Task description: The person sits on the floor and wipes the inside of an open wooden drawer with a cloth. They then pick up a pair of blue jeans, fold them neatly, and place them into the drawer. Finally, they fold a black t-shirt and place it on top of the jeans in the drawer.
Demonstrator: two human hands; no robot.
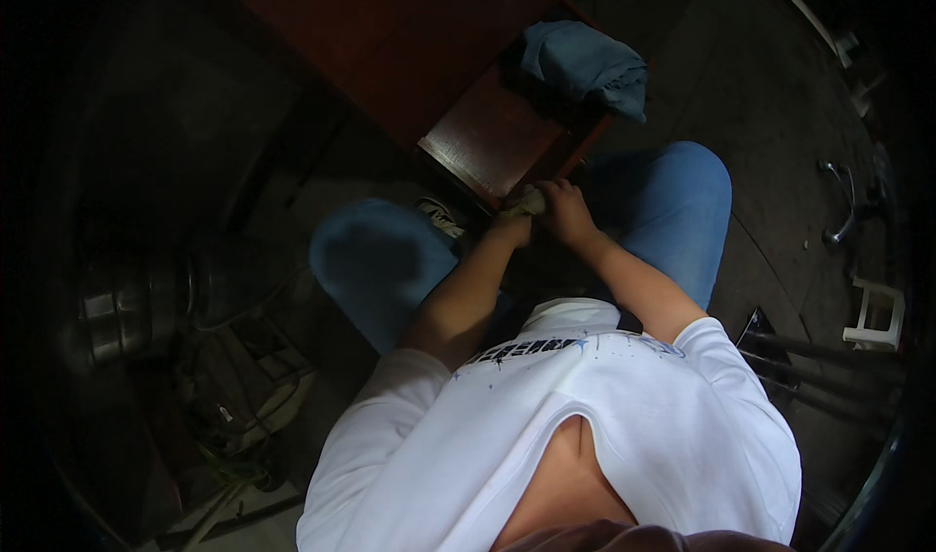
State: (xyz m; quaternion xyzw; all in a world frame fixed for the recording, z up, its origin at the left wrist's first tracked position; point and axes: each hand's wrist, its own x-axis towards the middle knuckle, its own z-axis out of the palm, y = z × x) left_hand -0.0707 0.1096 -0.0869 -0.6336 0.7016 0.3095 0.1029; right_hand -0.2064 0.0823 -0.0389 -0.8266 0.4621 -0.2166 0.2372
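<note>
My left hand (515, 229) is closed around a crumpled, pale yellowish cloth (528, 202). Against the cloth's other end, my right hand (567, 210) curls its fingers; its grip is partly hidden by its own back. Both hands are between my knees, close to the near corner of a reddish-brown wooden panel (488, 142), which looks like part of a drawer or low furniture. On the panel's far part lies a bunched blue-grey cloth (585, 62), with dark material under it.
A large reddish-brown furniture surface (395, 33) spreads beyond my hands. At left are shiny metal vessels (110, 318) and a dim bag-like bundle (252, 387). A curved metal handle (844, 201) and a pale stool-like frame (877, 321) are at right. My shoe (440, 217) shows beside one knee.
</note>
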